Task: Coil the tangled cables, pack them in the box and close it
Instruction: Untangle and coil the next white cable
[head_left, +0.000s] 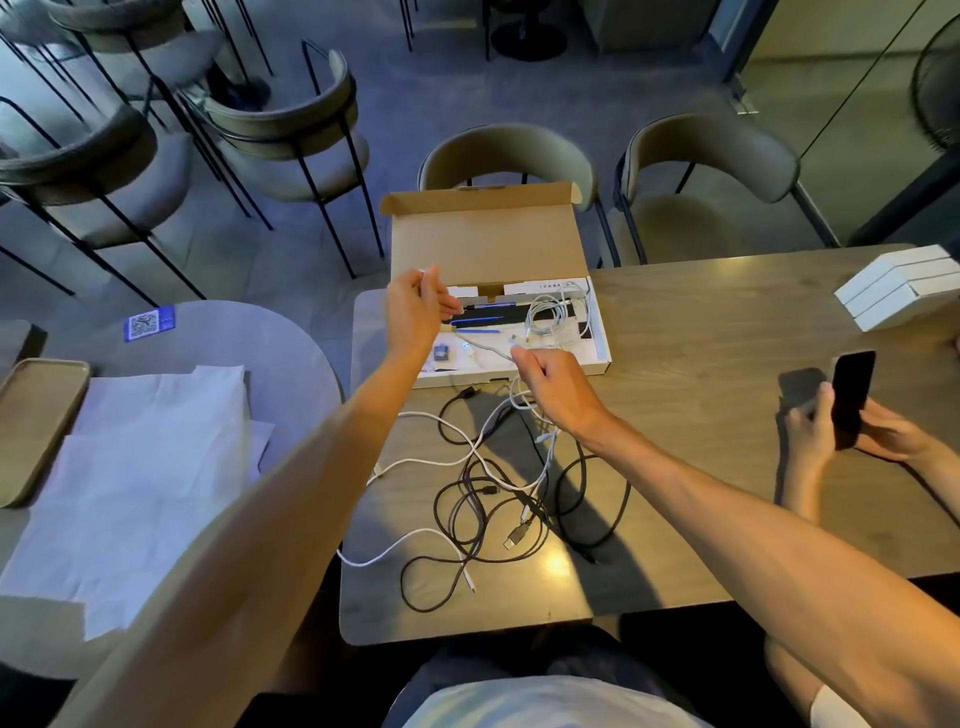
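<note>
On the near part of the desk a tangle of cables is lying loose. Thin black leads are looping over and under a white cable, and a metal plug is poking out at the near right. These leads are looking light and limp, so they are likely to sag, drag and snag on each other when lifted. The plugs are the only stiff parts, so taking hold just behind a plug and feeding the lead out end first is probably the surest way to free one. Just beyond the tangle the right hand is hovering at the near edge of the box, its fingers curled tight around a few loops of the white cable, whose slack is hanging down into the heap. Further off and to the left, the left hand is raised over the left end of the box. Its fingers are bent in and seemingly pinching another stretch of that cable, though the grip itself is mostly hidden. The box is sitting open at the far edge of the desk with its lid standing up. A coiled cable is already resting in its right half, beside some pens.
</note>
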